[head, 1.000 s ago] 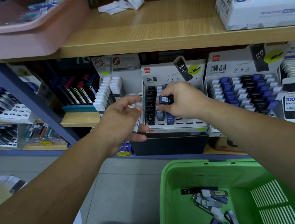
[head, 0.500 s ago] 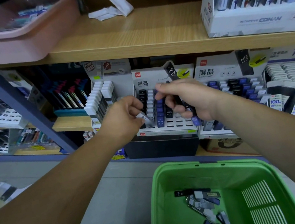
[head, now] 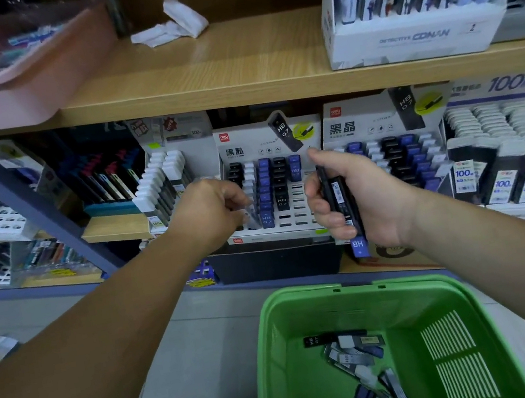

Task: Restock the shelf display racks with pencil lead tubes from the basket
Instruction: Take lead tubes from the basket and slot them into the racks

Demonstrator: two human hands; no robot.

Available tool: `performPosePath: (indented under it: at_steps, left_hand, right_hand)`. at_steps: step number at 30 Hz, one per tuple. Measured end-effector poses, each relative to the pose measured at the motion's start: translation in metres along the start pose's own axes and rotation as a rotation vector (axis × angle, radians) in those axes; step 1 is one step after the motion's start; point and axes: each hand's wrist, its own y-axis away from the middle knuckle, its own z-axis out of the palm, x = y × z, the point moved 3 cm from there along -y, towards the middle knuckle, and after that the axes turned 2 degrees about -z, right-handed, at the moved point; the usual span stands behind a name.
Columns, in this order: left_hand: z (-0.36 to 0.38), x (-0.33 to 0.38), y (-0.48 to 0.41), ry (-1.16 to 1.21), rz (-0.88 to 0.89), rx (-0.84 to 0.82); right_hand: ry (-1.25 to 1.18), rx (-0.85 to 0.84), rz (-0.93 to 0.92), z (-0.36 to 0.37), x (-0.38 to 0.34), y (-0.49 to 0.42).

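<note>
While right hand (head: 373, 204) grips tubes (head: 341, 198) | long axis upright | blue cap (head: 358, 247) down

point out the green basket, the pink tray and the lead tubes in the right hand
green basket (head: 342, 310), head view, back inner wall
pink tray (head: 11, 98), head view, front wall
lead tubes (head: 340, 194), head view, labelled body, gripped by the right hand (head: 376, 200)
</note>
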Motion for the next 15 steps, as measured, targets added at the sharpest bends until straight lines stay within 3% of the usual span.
performPosePath:
  at_steps: [15]
  left_hand:
    - [0.022,0.014,0.002,-0.414,0.191,-0.024]
  right_hand:
    - [-0.353,0.193,-0.162,0.011,-0.019,0.031]
